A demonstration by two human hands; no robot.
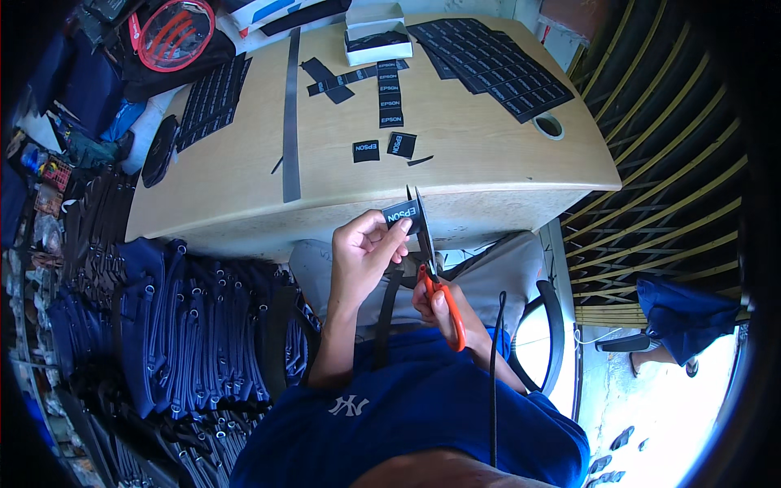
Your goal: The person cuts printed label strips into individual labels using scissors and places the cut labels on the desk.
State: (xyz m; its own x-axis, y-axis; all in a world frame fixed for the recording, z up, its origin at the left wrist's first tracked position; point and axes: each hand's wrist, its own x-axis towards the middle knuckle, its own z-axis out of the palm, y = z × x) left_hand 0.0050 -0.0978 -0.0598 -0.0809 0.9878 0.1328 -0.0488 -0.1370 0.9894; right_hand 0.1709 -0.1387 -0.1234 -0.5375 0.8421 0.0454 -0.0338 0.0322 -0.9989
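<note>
Between the thumb and fingers of my left hand (364, 254) is a small black label (399, 213) with pale lettering, held up just off the table's front edge. My right hand (439, 302) grips orange-handled scissors (426, 244), blades pointing away from me and parted slightly at the tips. The blades lie along the label's right edge. On the table beyond are two loose cut labels (366, 151) and a thin black offcut (421, 160). Farther back lies a strip of uncut labels (390, 96), with crossed dark strips (329, 81) to its left.
The wooden table (220, 179) carries printed black label sheets (496, 69) at back right, more sheets (213, 98) at left, a white box (377, 45) and a long grey strip (291, 122). Navy straps (195, 342) hang at lower left. A folding metal gate (659, 163) stands right.
</note>
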